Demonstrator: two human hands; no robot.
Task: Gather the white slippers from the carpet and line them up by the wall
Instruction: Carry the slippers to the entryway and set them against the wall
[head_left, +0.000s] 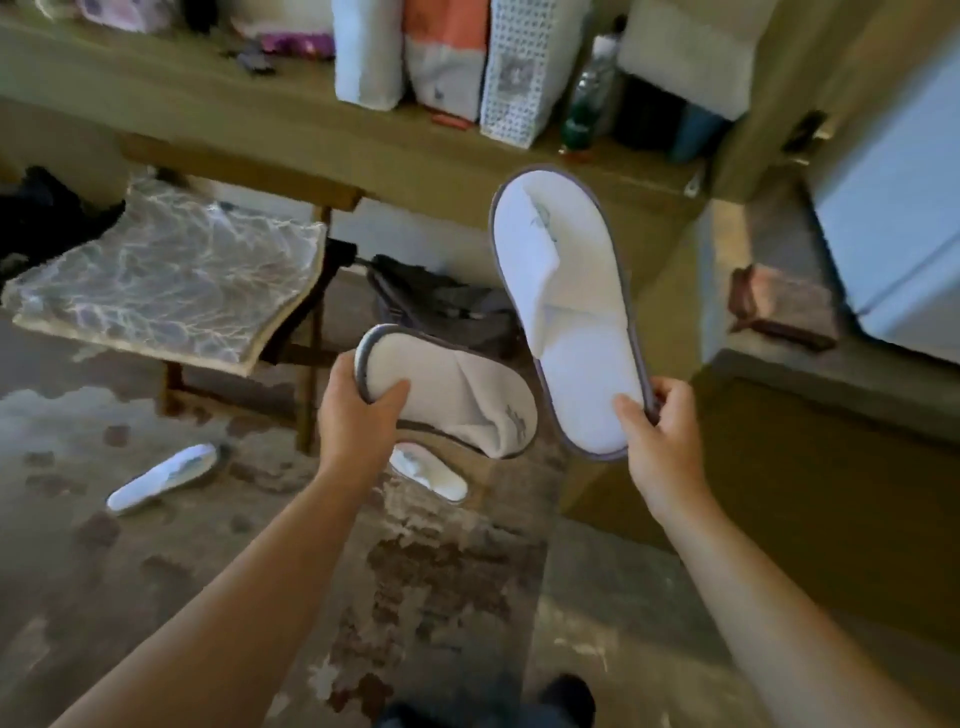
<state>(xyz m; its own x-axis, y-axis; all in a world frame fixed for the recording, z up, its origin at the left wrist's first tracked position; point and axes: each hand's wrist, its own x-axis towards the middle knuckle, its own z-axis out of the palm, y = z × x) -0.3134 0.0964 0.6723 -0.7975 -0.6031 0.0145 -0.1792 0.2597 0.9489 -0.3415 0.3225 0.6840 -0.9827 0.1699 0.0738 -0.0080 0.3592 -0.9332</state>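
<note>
Gathering is half done: the left hand (358, 410) grips 1 white slipper (452, 395) by its heel, the right hand (662, 436) pinches another (566, 312). 2 more (one (161, 478), one (431, 470)) lie on the carpet (156, 571), needing pickup next.

**Clutter beyond the slippers**

Along the bench (218, 98): white bag (369, 52), orange and grey bag (441, 57), dotted bag (524, 67), green-labelled bottle (587, 104); below it, stool with marbled cushion (171, 270); beside that, dark bag (447, 306) on the floor; far right, reddish block (784, 306) near a pale blue cabinet (898, 182).
</note>
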